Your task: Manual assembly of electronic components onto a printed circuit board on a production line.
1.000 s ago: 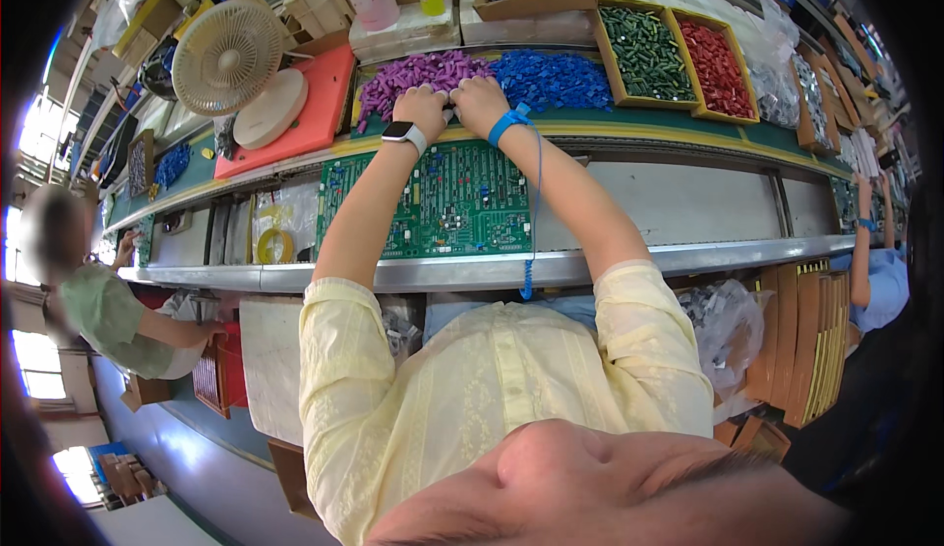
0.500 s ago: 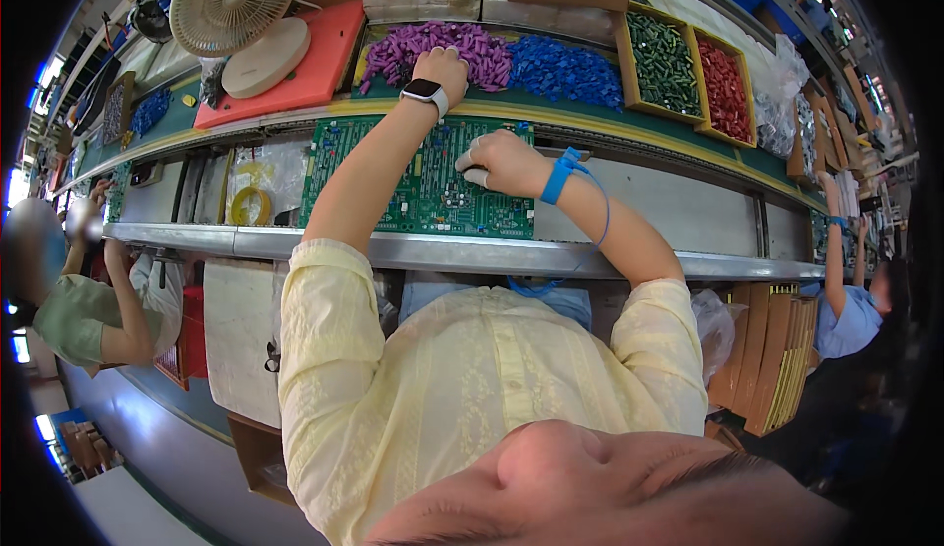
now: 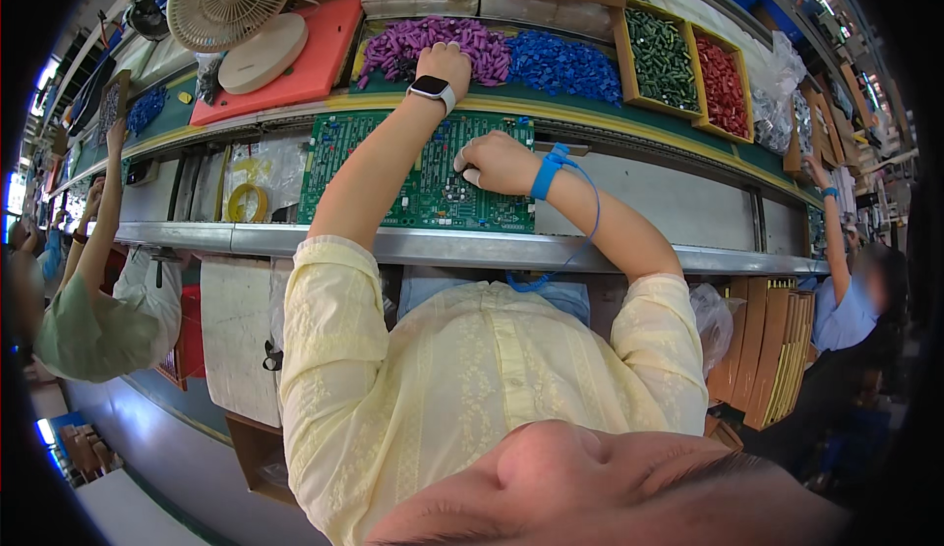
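Entry: left hand (image 3: 444,57) closed in purple plastic component heap (image 3: 433,40), picking; right hand (image 3: 492,161) fingers curled, pressing a part into green printed circuit board (image 3: 418,168); next likely calls for careful pin alignment.

**Packages and screens along the line**

A smartwatch (image 3: 432,87) with a dark square screen sat upper centre. A clear plastic bag (image 3: 258,168) holding a yellow roll lay left of centre. Brown flat cartons (image 3: 767,349) stood stacked on edge at right. Clear bags (image 3: 787,64) slumped upper right.

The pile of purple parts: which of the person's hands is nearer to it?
Left. The left hand reaches into the pile of purple parts; the right hand rests lower down on the green circuit board, apart from the pile.
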{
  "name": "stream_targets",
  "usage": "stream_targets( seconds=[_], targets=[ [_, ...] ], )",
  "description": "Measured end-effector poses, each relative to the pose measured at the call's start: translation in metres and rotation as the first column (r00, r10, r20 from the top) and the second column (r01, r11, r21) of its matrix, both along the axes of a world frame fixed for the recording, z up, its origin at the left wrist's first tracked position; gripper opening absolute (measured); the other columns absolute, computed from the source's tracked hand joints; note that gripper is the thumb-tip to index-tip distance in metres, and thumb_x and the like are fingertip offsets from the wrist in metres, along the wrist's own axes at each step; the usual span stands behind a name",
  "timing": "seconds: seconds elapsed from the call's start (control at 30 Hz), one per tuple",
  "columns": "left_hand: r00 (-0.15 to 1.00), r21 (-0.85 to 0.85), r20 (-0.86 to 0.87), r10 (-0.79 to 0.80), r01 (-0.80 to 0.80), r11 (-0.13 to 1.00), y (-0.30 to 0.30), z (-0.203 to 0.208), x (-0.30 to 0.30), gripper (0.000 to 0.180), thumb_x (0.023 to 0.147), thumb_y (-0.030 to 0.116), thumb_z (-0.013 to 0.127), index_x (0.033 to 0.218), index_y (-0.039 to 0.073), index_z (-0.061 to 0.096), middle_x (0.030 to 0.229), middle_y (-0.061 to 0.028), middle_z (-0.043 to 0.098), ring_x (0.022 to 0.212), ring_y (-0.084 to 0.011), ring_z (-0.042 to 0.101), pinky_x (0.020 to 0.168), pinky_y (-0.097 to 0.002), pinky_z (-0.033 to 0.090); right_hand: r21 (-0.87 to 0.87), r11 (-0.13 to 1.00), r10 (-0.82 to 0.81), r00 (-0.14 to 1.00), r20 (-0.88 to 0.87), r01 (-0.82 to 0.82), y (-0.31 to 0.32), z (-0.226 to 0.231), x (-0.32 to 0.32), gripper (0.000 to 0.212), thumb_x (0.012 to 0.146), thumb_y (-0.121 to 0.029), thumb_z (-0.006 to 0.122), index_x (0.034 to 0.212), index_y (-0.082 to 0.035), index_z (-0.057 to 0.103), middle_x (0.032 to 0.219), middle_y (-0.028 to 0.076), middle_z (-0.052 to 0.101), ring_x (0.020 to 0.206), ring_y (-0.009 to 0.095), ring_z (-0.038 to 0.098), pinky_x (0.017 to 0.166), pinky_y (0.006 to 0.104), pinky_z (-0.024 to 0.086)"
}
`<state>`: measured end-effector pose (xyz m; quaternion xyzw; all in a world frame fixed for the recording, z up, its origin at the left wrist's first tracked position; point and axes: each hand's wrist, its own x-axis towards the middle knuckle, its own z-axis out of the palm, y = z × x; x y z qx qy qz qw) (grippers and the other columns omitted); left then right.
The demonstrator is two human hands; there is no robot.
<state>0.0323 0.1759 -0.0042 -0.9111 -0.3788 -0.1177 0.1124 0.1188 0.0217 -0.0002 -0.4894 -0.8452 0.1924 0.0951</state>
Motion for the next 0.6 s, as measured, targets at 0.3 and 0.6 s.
stream_targets(
  seconds=[0.3,0.6],
  targets=[
    [0.996,-0.042,-0.052,-0.068,0.066,0.997,0.003,0.002,-0.003,0.019,0.076,0.014,0.052,0.089,0.007,0.063,0.098,-0.0105,0.059,0.093,-0.0271,0.057,0.077,-0.0395,0.047,0.077,0.991,0.105,0.991,0.077,-0.111,-0.004,0.003,0.005,0.023,0.076,-0.017,0.059,0.097,-0.010,0.065,0.089,0.011,0.064,0.084,0.029,0.059,0.078,0.0421,0.044],
    [0.996,-0.092,0.024,-0.085,0.087,0.992,0.009,-0.003,-0.013,0.021,0.071,0.016,0.062,0.089,0.005,0.064,0.100,-0.0133,0.058,0.096,-0.0309,0.055,0.082,-0.0399,0.046,0.467,0.740,-0.536,0.844,-0.024,0.483,0.030,0.003,0.118,0.027,0.076,-0.014,0.059,0.102,-0.009,0.062,0.098,0.014,0.059,0.092,0.032,0.055,0.079,0.0422,0.047]
  ],
)
